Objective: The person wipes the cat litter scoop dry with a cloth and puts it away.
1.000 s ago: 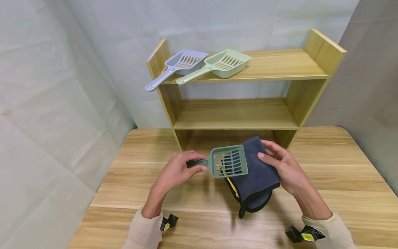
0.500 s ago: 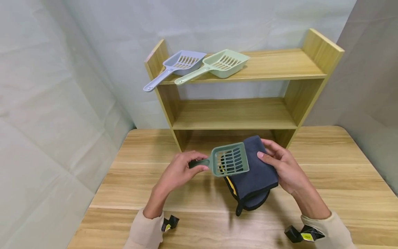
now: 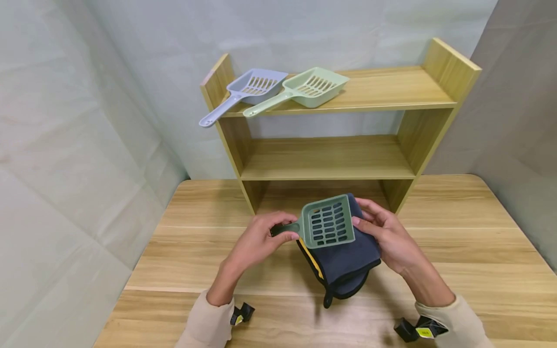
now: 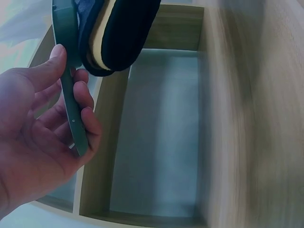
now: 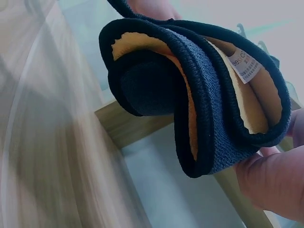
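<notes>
My left hand (image 3: 258,239) pinches the handle of a dark green slotted litter scoop (image 3: 307,226), its basin tilted toward the head camera. In the left wrist view, thumb and fingers wrap the green handle (image 4: 71,102). A folded navy cleaning cloth (image 3: 354,258) with black edging, yellow inner side and a hanging loop is held by my right hand (image 3: 389,237) at its right edge, thumb on the front. The scoop's basin overlaps the cloth's upper front. Several folded layers and a white label (image 5: 244,65) show in the right wrist view. Both things are above the table.
A wooden shelf unit (image 3: 328,159) stands at the back of the wooden table (image 3: 196,270). On its top board lie a lavender scoop (image 3: 274,89) and a pale green scoop (image 3: 319,99), handles overhanging the front edge. Pale fabric hangs behind and at both sides.
My right hand and the cloth have shifted left, while my left hand and the scoop have moved slightly right. The scoop's basin now covers more of the cloth and reaches near the right thumb.
</notes>
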Demonstrator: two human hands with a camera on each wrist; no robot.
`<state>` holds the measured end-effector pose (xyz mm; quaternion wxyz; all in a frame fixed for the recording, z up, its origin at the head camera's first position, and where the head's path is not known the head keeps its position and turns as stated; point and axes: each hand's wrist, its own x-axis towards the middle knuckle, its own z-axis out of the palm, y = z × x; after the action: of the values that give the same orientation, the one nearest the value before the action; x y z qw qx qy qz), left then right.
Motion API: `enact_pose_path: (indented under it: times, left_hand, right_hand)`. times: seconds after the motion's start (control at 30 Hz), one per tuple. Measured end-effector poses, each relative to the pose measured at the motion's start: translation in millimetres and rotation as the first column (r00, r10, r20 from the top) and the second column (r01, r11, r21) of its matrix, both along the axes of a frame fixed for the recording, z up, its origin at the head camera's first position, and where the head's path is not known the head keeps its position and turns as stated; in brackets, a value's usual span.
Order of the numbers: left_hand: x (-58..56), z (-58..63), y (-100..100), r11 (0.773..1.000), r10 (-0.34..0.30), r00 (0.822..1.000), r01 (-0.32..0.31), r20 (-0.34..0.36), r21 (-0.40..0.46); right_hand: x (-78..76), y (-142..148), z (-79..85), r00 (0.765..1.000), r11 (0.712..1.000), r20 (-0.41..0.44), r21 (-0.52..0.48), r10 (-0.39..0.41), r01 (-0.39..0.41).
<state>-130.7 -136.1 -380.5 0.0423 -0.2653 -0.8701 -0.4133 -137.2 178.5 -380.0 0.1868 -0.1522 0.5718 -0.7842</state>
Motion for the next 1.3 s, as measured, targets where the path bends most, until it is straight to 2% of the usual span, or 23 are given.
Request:
enact_pose_path:
  times: [0.3,0.43,0.7,0.9,1.3]
  left_hand:
    - [1.6,1.6,3,1.000,0.008,1.000,-0.009,0.022,0.015]
    - [3.2,5.7,-1,1.000,0.020,0.999,-0.020,0.034,0.001]
    - [3.6,13.1,-14,0.998,0.018,1.000,-0.019,-0.007,-0.058]
    - [1.7,15.4,-21,0.997,-0.003,1.000,0.002,-0.014,-0.071]
    - [0.1,14.5,-22,0.997,-0.049,0.998,0.047,-0.029,-0.065]
  right_hand:
    - [0.8,0,-1.5,1.000,0.999,-0.008,0.042,0.019,-0.019]
    - [0.4,3,0.3,0.999,0.999,-0.025,0.020,0.025,-0.025]
    - [0.1,16,9.1,0.999,0.999,-0.039,-0.030,0.034,-0.035]
    - [-0.7,24,12.0,0.998,0.997,-0.050,-0.063,0.041,-0.044]
    - [-1.8,23,11.5,0.997,0.997,-0.044,-0.057,0.056,-0.058]
